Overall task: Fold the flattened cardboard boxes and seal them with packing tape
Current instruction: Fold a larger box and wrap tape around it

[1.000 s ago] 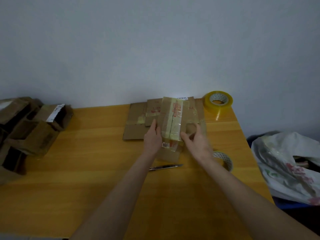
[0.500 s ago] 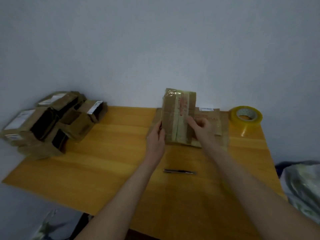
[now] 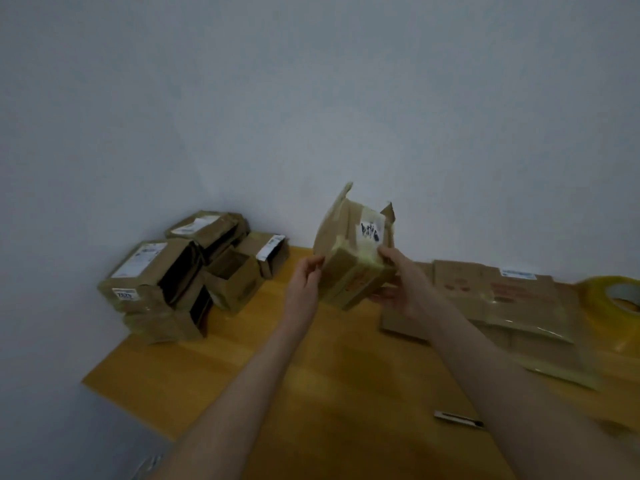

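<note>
A brown cardboard box (image 3: 353, 251), criss-crossed with old yellowish tape, is lifted above the wooden table (image 3: 332, 375) and partly opened out, its top flaps pointing up. My left hand (image 3: 304, 282) grips its left edge. My right hand (image 3: 398, 282) holds its right side, thumb on the front and fingers underneath. More flattened cardboard boxes (image 3: 502, 303) lie in a stack on the table to the right. A roll of yellow packing tape (image 3: 613, 296) stands at the far right edge of the view.
A pile of folded boxes (image 3: 187, 271) fills the table's far left corner against the wall. A small metal utility knife (image 3: 457, 418) lies on the table near my right forearm. The table's left edge drops off at the lower left.
Both hands lifted the flattened box off the stack and carried it up and left, opening it out. My view swung left, bringing the pile of folded boxes closer to the middle.
</note>
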